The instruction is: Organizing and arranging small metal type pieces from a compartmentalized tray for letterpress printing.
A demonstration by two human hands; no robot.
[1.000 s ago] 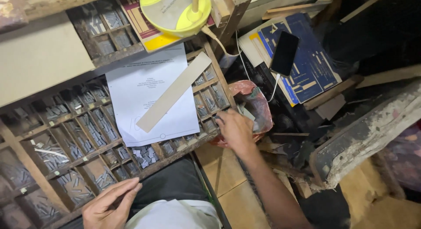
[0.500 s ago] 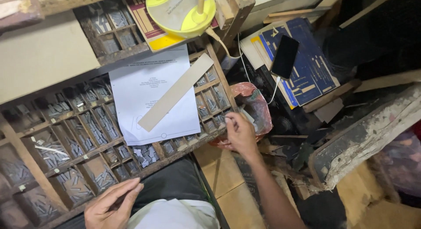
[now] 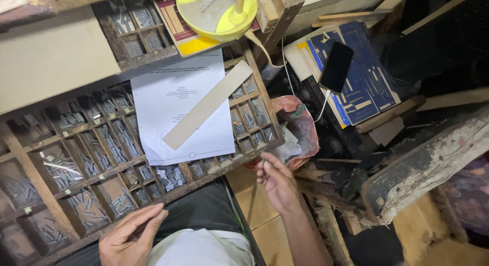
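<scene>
Metal, a tiny grey type piece is sitting pinched in the right hand beside the wooden compartment tray; seemingly hard, slippery, best gripped by its sides. Left hand is resting open.

quick count, using the white printed sheet as the anchor: one sheet, one long beige strip lying across it. one wooden compartment tray under it, packed with little grey metal pieces, way too many to count. above the sheet, one yellow bowl. off to its right, one black phone, one blue book, one reddish bag. below it, two hands: left hand, right hand.
</scene>
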